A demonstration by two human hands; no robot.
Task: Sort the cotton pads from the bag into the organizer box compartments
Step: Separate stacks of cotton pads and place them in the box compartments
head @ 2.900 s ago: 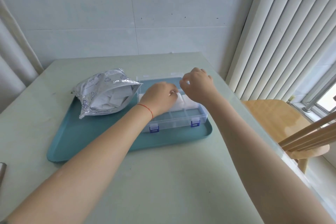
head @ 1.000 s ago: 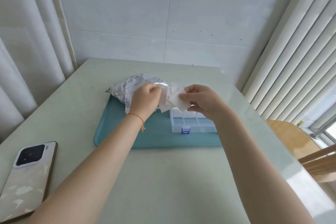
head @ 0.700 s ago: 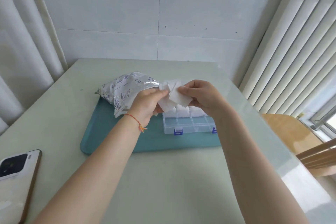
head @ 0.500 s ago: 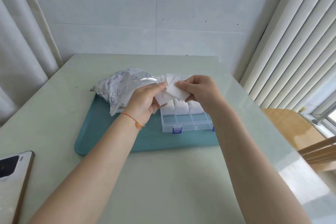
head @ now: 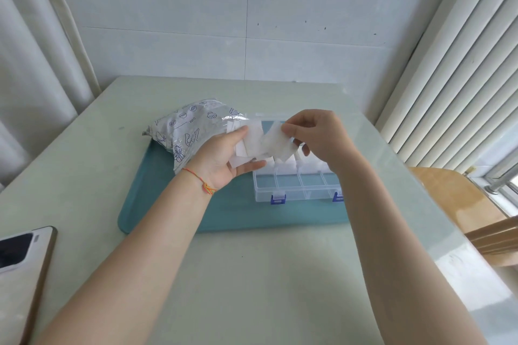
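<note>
Right hand (head: 319,140) fingers (head: 288,129) pinched the top edge of one thin white square cotton pad (head: 276,145), peeling it off a small stack of white cotton pads (head: 248,145) gripped between thumb and fingers of the left hand (head: 224,159). Both hands were raised above the clear plastic organizer box with blue latches (head: 297,190), which sat open on the flat teal tray (head: 168,204) on the pale green tabletop (head: 252,274). Far-row compartments already showed white pads; near row looked unfilled. Crinkled silver printed bag (head: 190,131) lay on the tray, left of the box.

Judgement: separate a single pad cleanly, keep the left grip firm so the stack does not fan out, then lower the pad flat into an unfilled compartment.

Dark phone (head: 19,260) at the tabletop's left edge.
</note>
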